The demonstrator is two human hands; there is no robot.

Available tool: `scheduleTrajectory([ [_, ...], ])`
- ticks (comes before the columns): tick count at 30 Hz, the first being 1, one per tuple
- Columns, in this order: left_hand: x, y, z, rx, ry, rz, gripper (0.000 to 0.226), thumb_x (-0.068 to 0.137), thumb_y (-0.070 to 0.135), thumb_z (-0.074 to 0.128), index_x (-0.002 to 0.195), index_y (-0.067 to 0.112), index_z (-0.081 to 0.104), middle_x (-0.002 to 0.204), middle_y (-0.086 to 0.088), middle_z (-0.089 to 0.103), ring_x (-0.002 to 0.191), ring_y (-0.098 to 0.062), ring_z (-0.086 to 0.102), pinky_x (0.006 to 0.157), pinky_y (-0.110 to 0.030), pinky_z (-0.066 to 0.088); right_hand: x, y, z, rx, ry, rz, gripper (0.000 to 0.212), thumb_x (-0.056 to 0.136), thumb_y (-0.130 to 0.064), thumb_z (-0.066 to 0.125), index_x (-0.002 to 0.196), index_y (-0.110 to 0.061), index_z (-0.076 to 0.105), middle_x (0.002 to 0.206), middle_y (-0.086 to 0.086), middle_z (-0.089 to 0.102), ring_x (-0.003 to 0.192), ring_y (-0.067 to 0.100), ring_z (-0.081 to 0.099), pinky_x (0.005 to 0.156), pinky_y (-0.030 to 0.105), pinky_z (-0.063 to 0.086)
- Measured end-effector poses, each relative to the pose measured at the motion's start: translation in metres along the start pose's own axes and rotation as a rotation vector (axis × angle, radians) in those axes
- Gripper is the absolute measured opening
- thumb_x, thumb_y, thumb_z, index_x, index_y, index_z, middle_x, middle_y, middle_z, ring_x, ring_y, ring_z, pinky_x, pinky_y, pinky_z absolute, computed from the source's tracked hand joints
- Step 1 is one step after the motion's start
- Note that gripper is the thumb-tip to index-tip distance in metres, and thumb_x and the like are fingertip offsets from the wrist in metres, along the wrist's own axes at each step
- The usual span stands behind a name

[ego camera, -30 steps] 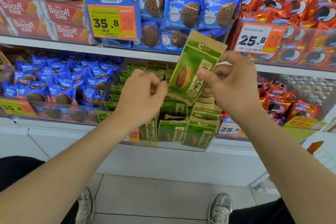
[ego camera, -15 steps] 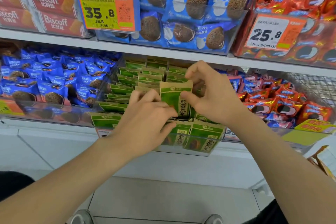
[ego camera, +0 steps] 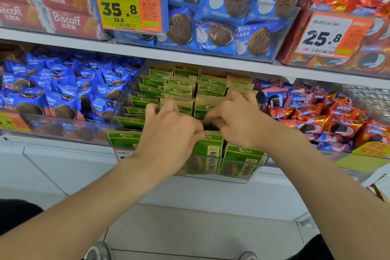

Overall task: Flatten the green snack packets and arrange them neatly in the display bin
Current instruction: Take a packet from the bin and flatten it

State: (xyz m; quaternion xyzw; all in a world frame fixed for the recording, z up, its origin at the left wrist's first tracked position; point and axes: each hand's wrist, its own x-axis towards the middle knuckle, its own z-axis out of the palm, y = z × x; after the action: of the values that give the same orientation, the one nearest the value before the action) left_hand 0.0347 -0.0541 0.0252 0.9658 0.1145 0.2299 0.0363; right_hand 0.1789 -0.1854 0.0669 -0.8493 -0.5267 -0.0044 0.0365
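A shop shelf unit fills the view, its grey shelf edge (ego camera: 126, 48) running across above a row of clear bins, with a pale tiled floor (ego camera: 200, 228) below and the toe of a shoe (ego camera: 99, 251) at the near edge. On the upper shelf stand red Biscoff boxes (ego camera: 61, 6) at the left, blue cookie packs (ego camera: 232, 6) in the middle behind a price tag (ego camera: 126, 6) reading 35.8, and orange-red packs at the right behind a second price tag (ego camera: 331, 36) reading 25.8. On the lower shelf, a bin of small blue packets (ego camera: 63, 95) sits to the left and a heap of red and blue packets (ego camera: 329, 116) to the right. Between them is the clear display bin (ego camera: 259, 162), filled with green snack packets (ego camera: 181, 88) standing in rows from near to far. Both hands are in the middle of this bin, close together. The left hand (ego camera: 171, 133) has its fingers curled down over the kraft-coloured top edges of the packets, knuckles up. The right hand (ego camera: 238, 118) is likewise curled, fingertips pinching the top of a packet just behind the front row. Which single packet each hand grips cannot be told, since the fingers hide the contact.
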Motion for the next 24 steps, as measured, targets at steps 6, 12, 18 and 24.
scheduleTrajectory([
  [6, -0.003, -0.004, 0.001, -0.161, 0.074, 0.059, 0.038, 0.084, 0.036, 0.088, 0.113, 0.027, 0.066, 0.110, 0.008, 0.059, 0.095, -0.018, 0.056, 0.078, -0.038, 0.049, -0.011, -0.008, 0.000, -0.055, -0.049, -0.031, 0.042, 0.103, -0.030, 0.036, 0.099, -0.029, 0.078, 0.082, -0.005, 0.057, 0.102, 0.022, 0.041, 0.088, 0.042, 0.021],
  [12, -0.010, -0.012, 0.006, -0.016, 0.007, 0.189, 0.027, 0.100, 0.038, 0.065, 0.124, 0.027, 0.069, 0.136, 0.008, 0.059, 0.114, -0.021, 0.053, 0.089, -0.044, 0.044, -0.007, -0.004, -0.004, 0.251, 0.491, 0.121, 0.018, 0.096, -0.017, 0.070, 0.112, -0.021, 0.078, 0.100, -0.007, 0.068, 0.088, 0.006, 0.062, 0.081, 0.016, 0.046],
  [18, -0.015, -0.014, 0.012, 0.005, 0.053, 0.293, 0.011, 0.098, 0.025, 0.071, 0.109, 0.026, 0.068, 0.107, 0.012, 0.069, 0.107, -0.023, 0.055, 0.082, -0.046, 0.048, 0.005, -0.002, -0.001, 0.033, 0.090, 0.157, 0.008, 0.091, -0.036, 0.080, 0.098, -0.037, 0.077, 0.086, -0.018, 0.058, 0.113, 0.027, 0.060, 0.110, 0.050, 0.040],
  [24, -0.017, -0.016, 0.012, 0.004, 0.059, 0.315, 0.018, 0.099, 0.025, 0.072, 0.116, 0.028, 0.068, 0.108, 0.013, 0.068, 0.108, -0.022, 0.053, 0.085, -0.046, 0.047, 0.006, -0.004, -0.003, 0.006, 0.202, 0.205, 0.021, 0.096, -0.025, 0.070, 0.079, -0.035, 0.063, 0.076, -0.015, 0.051, 0.097, 0.027, 0.060, 0.102, 0.044, 0.038],
])
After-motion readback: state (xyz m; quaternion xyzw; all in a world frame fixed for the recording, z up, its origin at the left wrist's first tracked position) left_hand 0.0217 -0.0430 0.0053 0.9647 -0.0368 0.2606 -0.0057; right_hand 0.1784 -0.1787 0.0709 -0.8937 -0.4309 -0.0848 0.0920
